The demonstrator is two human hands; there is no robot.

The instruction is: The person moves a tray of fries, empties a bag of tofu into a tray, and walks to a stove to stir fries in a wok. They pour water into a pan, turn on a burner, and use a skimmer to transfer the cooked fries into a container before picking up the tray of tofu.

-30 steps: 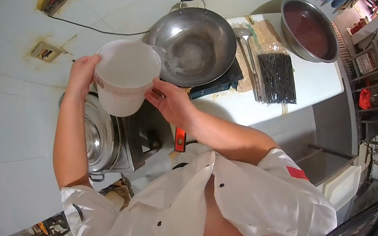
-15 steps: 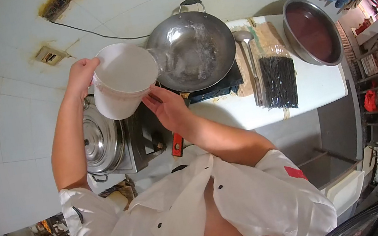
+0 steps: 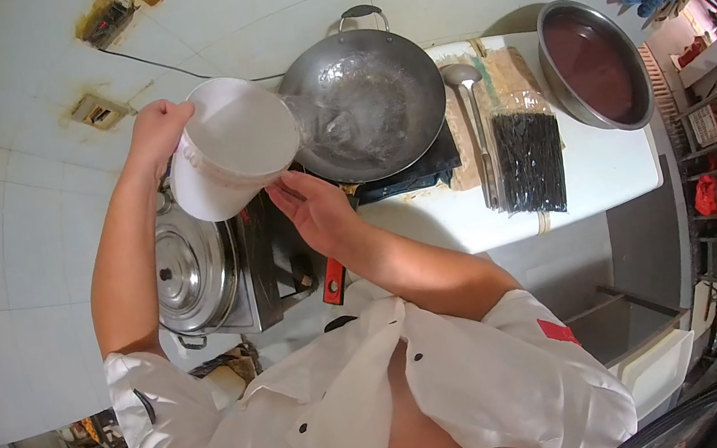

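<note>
A white bucket is tipped to the right, and clear water runs over its rim into the dark wok. My left hand grips the bucket's upper left edge with curled fingers. Under the bucket's right side, my right hand supports it near the rim, its fingers touching the wall. Rippling water covers the bottom of the wok. The wok's red handle end points toward my body.
A lidded steel pot stands at the left. Right of the wok, a ladle and a bag of dark strips lie on the white counter. A steel basin of reddish liquid is farther right.
The bucket has shifted slightly left and up with both hands on it. The water in the wok looks more spread out and churned.
</note>
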